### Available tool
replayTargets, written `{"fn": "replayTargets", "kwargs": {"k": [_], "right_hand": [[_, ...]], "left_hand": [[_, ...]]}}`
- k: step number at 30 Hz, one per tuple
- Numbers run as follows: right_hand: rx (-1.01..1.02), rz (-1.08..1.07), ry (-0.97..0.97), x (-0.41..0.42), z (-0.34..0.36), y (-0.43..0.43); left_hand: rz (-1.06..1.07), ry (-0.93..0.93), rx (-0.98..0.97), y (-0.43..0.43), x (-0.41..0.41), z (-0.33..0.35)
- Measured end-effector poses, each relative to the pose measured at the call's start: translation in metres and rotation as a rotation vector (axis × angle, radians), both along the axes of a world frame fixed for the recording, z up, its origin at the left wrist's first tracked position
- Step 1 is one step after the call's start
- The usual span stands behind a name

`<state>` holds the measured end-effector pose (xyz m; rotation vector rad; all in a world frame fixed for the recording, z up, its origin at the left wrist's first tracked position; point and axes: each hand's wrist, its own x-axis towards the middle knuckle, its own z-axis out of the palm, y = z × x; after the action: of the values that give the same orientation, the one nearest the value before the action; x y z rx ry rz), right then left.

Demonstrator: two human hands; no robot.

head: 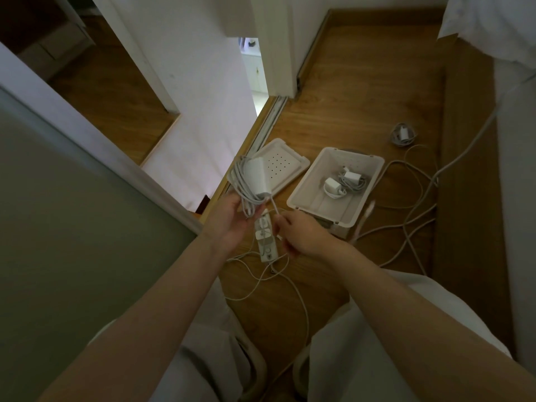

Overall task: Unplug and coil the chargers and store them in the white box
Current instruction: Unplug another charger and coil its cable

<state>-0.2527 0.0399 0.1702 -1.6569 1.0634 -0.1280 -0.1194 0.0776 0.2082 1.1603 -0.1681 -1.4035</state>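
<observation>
My left hand (229,219) holds up a white charger brick (258,178) with its grey cable (242,184) looped in a coil beside it. My right hand (298,230) pinches the loose end of that cable between thumb and fingers. Under both hands a white power strip (265,236) lies on the wooden floor with plugs still in it. The open white box (365,181) stands to the right, and two coiled chargers (345,181) lie inside. Its perforated lid (287,166) lies flat to the left of the box.
Another coiled charger (403,134) lies on the floor beyond the box. Loose cables (412,204) trail across the floor at the right, by a wooden bed frame (467,169). A sliding door track (269,117) and white wall are at the left. My knees fill the bottom.
</observation>
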Motion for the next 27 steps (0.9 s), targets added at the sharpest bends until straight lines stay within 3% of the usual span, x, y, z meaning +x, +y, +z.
{"fn": "replayTargets", "kwargs": {"k": [2, 4, 8, 12, 15, 17, 20, 22, 25, 27], "right_hand": [[-0.255, 0.084, 0.124, 0.000, -0.004, 0.000], [-0.309, 0.128, 0.175, 0.001, -0.006, 0.001], [-0.293, 0.202, 0.232, 0.003, -0.010, 0.007], [-0.284, 0.207, 0.141, 0.007, -0.011, 0.011], [-0.205, 0.212, 0.061, 0.009, -0.006, 0.018], [-0.279, 0.265, 0.095, 0.010, -0.003, 0.023], [-0.470, 0.333, 0.157, 0.010, 0.004, 0.028], [-0.599, 0.295, 0.167, 0.010, 0.008, 0.027], [-0.659, 0.167, 0.095, 0.006, 0.017, 0.019], [-0.651, 0.087, 0.048, 0.004, 0.022, 0.013]], "left_hand": [[0.008, -0.229, 0.049, 0.000, 0.000, -0.003], [-0.017, -0.354, 0.063, 0.001, -0.001, -0.007], [-0.078, -0.200, 0.085, 0.001, -0.004, -0.012], [0.002, -0.028, 0.069, -0.003, -0.003, -0.016], [0.078, -0.056, 0.039, -0.005, -0.002, -0.015], [0.134, -0.234, 0.089, -0.006, -0.001, -0.018], [0.121, -0.691, 0.169, -0.008, 0.007, -0.026], [0.071, -0.880, 0.177, -0.007, 0.014, -0.031], [-0.066, -1.262, 0.090, -0.004, 0.019, -0.033], [-0.168, -1.393, 0.006, -0.002, 0.019, -0.032]]}}
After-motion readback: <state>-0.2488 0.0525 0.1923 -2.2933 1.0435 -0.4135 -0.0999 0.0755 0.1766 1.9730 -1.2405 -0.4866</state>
